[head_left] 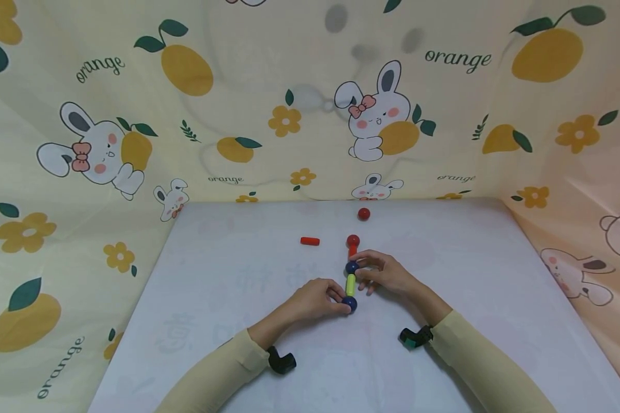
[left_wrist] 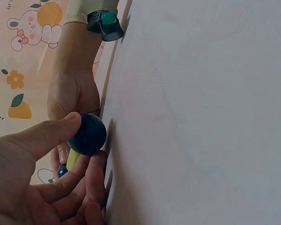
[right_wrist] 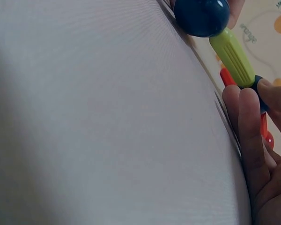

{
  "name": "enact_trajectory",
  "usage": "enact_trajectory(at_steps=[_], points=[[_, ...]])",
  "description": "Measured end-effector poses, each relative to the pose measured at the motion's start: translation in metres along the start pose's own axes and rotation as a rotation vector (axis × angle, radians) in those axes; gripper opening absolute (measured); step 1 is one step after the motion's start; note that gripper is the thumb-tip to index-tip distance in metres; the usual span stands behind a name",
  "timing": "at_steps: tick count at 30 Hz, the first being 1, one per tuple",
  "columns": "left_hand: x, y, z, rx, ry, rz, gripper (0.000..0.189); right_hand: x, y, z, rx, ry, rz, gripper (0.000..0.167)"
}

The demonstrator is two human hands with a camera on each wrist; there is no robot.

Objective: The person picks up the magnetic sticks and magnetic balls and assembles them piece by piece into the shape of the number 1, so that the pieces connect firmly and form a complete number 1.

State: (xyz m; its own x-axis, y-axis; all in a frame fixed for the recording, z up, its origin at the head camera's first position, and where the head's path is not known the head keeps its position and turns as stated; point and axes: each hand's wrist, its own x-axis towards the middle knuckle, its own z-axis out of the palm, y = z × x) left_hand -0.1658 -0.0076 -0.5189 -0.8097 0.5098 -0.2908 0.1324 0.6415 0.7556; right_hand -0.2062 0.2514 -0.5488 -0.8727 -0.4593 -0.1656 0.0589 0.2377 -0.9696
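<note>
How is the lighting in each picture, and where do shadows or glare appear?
Head view: brightest, table fairly evenly lit; left wrist view: dimmer, soft shadow beside the left hand; right wrist view: also dim, small glints atop the nearer blue ball, left edge darker.

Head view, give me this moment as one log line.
left hand: pinches near blue ball; right hand: pinches far blue ball; lime rod: between both balls; loose red rod: lies apart; farthest red ball: lies apart

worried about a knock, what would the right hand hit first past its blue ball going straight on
Probably the loose red stick, beyond the blue ball the right hand pinches; depth is unclear.
</note>
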Motion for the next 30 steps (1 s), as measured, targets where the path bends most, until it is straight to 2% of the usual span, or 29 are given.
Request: enact_trajectory(at_steps=[10, 19, 24, 30], points=[[0.001, -0.001, 0.002, 0.021, -0.002, 0.007, 0.033, 0.000, 0.000, 0.001, -0.005, 0.024, 0.007, 0.044], [0.000, -0.002, -0.001, 0.036, -0.013, 0.047, 0.030, 0.001, 0.001, 0.001, -0.015, 0.019, -0.010, 0.043], [0.000, -0.002, -0.003, 0.042, -0.029, 0.040, 0.031, 0.001, 0.001, 0.000, -0.023, 0.013, -0.003, 0.043], [0.000, -0.004, -0.009, 0.005, -0.052, 0.028, 0.030, 0.002, 0.002, -0.002, -0.024, 0.004, -0.014, 0.043]])
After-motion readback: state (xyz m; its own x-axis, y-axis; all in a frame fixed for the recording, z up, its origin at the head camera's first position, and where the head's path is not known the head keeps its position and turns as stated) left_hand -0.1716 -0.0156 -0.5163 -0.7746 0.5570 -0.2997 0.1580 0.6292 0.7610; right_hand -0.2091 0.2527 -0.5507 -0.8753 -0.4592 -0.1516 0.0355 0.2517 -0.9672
